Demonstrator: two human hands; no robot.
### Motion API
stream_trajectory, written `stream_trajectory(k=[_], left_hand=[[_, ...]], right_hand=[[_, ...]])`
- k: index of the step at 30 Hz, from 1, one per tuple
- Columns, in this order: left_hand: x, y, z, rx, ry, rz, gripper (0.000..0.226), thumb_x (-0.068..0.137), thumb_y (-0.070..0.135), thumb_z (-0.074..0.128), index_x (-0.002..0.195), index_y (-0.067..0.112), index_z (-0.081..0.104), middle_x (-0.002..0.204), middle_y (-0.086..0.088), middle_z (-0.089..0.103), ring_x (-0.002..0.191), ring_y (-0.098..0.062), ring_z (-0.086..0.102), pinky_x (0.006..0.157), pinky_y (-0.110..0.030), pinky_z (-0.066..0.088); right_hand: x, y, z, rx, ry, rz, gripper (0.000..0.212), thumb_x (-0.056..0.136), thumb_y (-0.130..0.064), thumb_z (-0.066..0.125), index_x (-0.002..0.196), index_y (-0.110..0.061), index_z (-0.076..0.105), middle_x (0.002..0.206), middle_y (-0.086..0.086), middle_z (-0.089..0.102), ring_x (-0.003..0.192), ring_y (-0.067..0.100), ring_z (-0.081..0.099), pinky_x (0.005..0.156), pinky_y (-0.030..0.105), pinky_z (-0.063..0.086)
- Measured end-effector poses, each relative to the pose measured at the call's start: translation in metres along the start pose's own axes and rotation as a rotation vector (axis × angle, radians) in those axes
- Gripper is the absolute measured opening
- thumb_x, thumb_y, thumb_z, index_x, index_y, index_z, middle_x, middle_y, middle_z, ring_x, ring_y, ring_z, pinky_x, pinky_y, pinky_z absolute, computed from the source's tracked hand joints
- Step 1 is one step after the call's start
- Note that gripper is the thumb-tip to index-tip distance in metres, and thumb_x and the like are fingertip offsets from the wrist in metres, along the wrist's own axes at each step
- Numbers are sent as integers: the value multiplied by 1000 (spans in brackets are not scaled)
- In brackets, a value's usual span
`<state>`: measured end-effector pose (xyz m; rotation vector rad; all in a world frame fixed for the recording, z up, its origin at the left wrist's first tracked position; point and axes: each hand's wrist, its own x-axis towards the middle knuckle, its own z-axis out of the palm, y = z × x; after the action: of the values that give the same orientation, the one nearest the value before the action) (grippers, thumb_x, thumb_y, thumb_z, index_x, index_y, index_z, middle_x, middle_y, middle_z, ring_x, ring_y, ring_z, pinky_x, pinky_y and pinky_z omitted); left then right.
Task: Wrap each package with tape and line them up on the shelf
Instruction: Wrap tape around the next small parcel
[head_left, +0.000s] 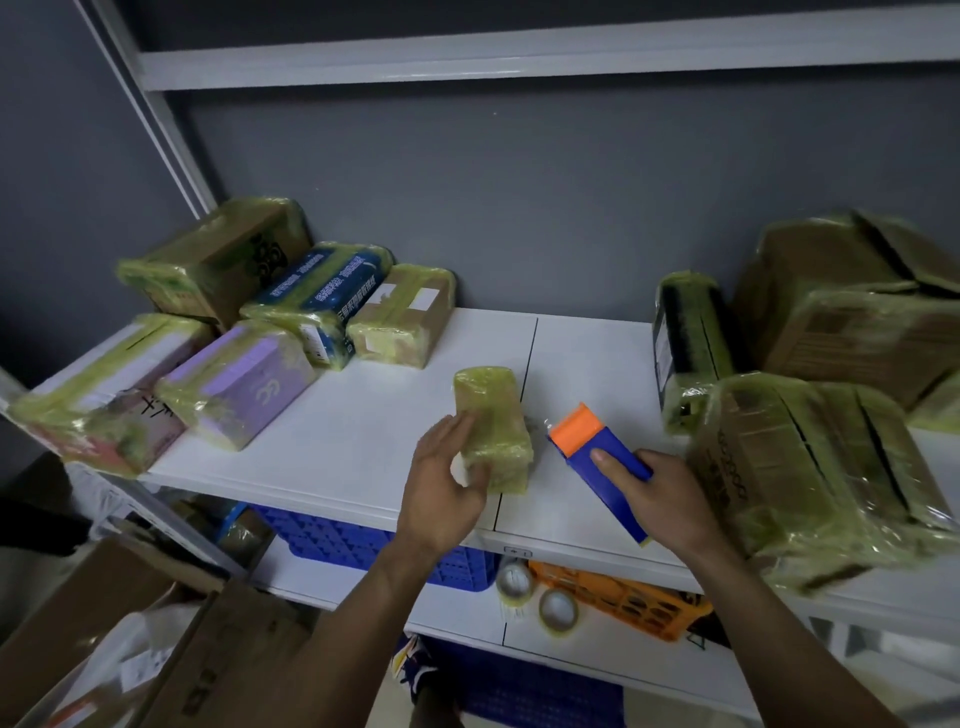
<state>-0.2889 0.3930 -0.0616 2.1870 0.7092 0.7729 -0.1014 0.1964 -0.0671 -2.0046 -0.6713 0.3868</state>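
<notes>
Left grip (447, 467) holds package (493, 423), right grip (660, 493) dispenser (584, 434); wrapped boxes (810, 467) flank.

Left hand (447, 478) and left forearm (363, 623): bare, uncovered to the frame edge at 7 o'clock. Right hand (660, 499) and right forearm (779, 623): bare to the edge at 5 o'clock, one short-trimmed nail showing. At 6 o'clock, a dark blue shoe (415, 670) with white and yellow patches, partly hidden, detail blurred.
</notes>
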Motion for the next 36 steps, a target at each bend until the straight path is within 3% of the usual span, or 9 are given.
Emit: stream_trajectory(k=[4, 6, 9, 12, 15, 17, 24, 32, 36], left_hand=[[-15, 29, -6, -335, -33, -166, 25, 95, 32, 71, 119, 39, 69, 117, 21, 68, 106, 2, 64, 84, -13, 50], [-22, 40, -7, -397, -92, -279, 27, 93, 47, 70, 119, 44, 66, 113, 26, 69, 104, 7, 62, 78, -8, 49], [-31, 46, -11, -471, -160, -392, 37, 85, 62, 69, 117, 44, 68, 105, 25, 71, 100, 7, 64, 82, -17, 50], [-40, 45, -12, -481, -212, -382, 29, 86, 55, 74, 106, 34, 76, 98, 12, 75, 96, -5, 70, 85, -24, 53], [-45, 42, -12, -455, -235, -366, 10, 93, 29, 73, 94, 22, 80, 94, 8, 77, 93, -10, 71, 88, -29, 56], [-47, 40, -13, -437, -244, -373, 11, 96, 19, 69, 92, 20, 79, 93, 7, 77, 93, -11, 71, 89, -29, 56], [-46, 37, -14, -404, -146, -380, 19, 96, 12, 68, 86, 24, 80, 87, 11, 77, 86, -4, 70, 75, -12, 51], [-36, 31, -28, -405, -93, -364, 22, 93, 12, 72, 80, 28, 79, 83, 13, 77, 82, 1, 70, 70, -8, 49], [-36, 25, -33, -434, -48, -375, 20, 92, 6, 71, 83, 21, 80, 82, 10, 78, 82, -1, 71, 72, -8, 51]], right_hand=[[-27, -4, -6, 17, -178, -83, 56, 81, -73, 67, 65, -21, 55, 59, 7, 54, 49, 15, 52, 54, 32, 39], [-38, -9, -7, -12, -234, -137, 50, 79, -77, 63, 68, -28, 58, 62, 4, 58, 51, 14, 57, 53, 25, 41], [-47, -11, -7, -37, -266, -192, 47, 81, -77, 63, 72, -31, 60, 66, 1, 63, 55, 12, 61, 52, 20, 42], [-52, -7, -3, -32, -275, -217, 47, 83, -74, 64, 72, -29, 58, 63, 0, 59, 52, 10, 56, 52, 18, 40], [-57, -4, 4, -19, -315, -232, 38, 88, -65, 67, 70, -33, 58, 60, -6, 56, 51, 7, 53, 53, 14, 37], [-59, -2, 8, -10, -335, -220, 28, 86, -58, 67, 69, -37, 59, 61, -7, 58, 51, 7, 55, 53, 14, 38], [-58, -11, 9, 2, -330, -206, 35, 81, -70, 67, 73, -36, 62, 67, -5, 65, 57, 9, 63, 53, 16, 43], [-51, -35, 8, -28, -358, -196, 43, 74, -79, 64, 73, -36, 62, 72, 2, 68, 63, 15, 67, 55, 21, 47], [-47, -37, 10, -73, -381, -191, 50, 74, -80, 65, 76, -30, 63, 72, 2, 69, 65, 18, 69, 60, 37, 53]])
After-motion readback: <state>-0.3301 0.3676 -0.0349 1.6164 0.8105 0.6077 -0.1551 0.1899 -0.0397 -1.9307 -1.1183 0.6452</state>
